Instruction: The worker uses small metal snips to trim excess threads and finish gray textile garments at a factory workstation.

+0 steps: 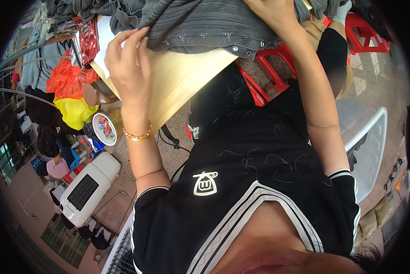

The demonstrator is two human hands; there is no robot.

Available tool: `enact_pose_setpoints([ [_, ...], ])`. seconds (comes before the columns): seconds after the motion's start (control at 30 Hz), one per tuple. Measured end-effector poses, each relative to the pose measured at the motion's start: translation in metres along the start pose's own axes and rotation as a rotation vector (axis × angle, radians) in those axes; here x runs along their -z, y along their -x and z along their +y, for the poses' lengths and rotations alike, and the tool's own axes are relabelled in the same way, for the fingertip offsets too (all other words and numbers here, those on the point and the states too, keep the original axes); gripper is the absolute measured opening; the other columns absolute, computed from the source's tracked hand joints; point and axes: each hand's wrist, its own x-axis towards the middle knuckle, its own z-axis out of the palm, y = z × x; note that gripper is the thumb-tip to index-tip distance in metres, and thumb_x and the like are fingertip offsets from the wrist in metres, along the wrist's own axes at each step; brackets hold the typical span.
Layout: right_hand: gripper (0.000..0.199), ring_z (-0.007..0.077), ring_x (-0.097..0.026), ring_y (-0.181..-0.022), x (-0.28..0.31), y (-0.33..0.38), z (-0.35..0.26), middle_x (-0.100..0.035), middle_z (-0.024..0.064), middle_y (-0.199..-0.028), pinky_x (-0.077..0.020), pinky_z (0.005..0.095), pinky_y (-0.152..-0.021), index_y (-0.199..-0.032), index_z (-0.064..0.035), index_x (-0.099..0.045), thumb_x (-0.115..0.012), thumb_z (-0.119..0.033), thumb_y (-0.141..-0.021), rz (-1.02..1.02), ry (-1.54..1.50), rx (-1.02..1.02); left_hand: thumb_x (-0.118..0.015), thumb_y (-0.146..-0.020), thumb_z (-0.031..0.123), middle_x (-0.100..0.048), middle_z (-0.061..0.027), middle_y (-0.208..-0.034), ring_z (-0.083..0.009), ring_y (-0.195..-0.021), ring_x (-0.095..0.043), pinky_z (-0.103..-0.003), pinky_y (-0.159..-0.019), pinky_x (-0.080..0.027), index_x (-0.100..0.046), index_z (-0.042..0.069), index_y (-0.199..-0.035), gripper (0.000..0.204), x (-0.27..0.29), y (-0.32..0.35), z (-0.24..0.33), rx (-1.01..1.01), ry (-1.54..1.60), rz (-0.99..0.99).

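Note:
A dark grey ribbed knit garment [191,23] lies bunched over a pale wooden board [186,75] at the top of the view. Small metal hooks [203,37] run in a row along its near edge, and a metal eyelet [234,49] sits at the corner. My left hand [128,64] is at the garment's left edge, fingers bent and apart, the fingertips against the cloth; nothing shows gripped in it. My right hand [274,14] rests over the right part of the garment. Its fingertips run out of the picture, so their hold is hidden.
Red plastic stools [278,68] stand beyond the board, and a translucent bin [367,155] is at the right. On the left are a tub of small wrapped pieces [105,129], a brown-lidded jar [94,94], red and yellow bags [74,112], and a white appliance [90,189].

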Motion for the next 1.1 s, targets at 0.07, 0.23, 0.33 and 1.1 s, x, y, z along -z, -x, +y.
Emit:
enact_pose_setpoints([
  [0.07, 0.021, 0.0324, -0.066, -0.074, 0.002, 0.002, -0.001, -0.066, 0.0167, -0.081, -0.0519, 0.038, -0.066, -0.097, -0.0019, -0.066, -0.067, -0.008, -0.077, -0.021, -0.008, -0.006, -0.073, -0.081, 0.0, -0.065, -0.0101, -0.104, -0.0257, -0.095, -0.062, -0.035, -0.083, -0.05, -0.072, 0.007, -0.104, 0.024, -0.007, 0.001, 0.023, -0.052, 0.116, 0.071],
  [0.23, 0.026, 0.0187, -0.064, -0.073, 0.023, 0.002, -0.029, -0.067, 0.0113, -0.086, -0.05, 0.0292, -0.066, -0.106, 0.0006, -0.067, -0.067, -0.002, -0.08, -0.047, -0.175, -0.127, -0.076, -0.079, 0.006, -0.065, -0.0071, -0.104, -0.0262, -0.092, -0.062, -0.036, -0.082, -0.049, -0.072, 0.006, -0.102, 0.023, -0.037, 0.002, 0.033, -0.135, 0.249, -0.07],
  [0.33, 0.026, 0.0093, -0.061, -0.074, 0.029, 0.014, -0.041, -0.067, 0.0057, -0.087, -0.0477, 0.0242, -0.065, -0.107, 0.0028, -0.067, -0.071, 0.0, -0.082, -0.052, -0.38, -0.258, -0.077, -0.079, 0.009, -0.065, -0.0049, -0.101, -0.0245, -0.09, -0.062, -0.036, -0.081, -0.048, -0.072, 0.007, -0.103, 0.024, -0.046, -0.001, 0.025, -0.152, 0.23, -0.077],
  [1.1, 0.038, 0.0231, -0.059, -0.073, 0.03, 0.037, -0.085, -0.06, 0.0098, -0.086, -0.0476, 0.0316, -0.062, -0.115, -0.0054, -0.069, -0.08, -0.01, -0.078, -0.272, -0.284, -0.019, -0.077, -0.078, 0.009, -0.069, -0.0019, -0.097, -0.0214, -0.086, -0.064, -0.033, -0.076, -0.049, -0.072, 0.009, -0.092, 0.015, -0.044, 0.005, -0.002, -0.265, 0.341, -0.049],
])
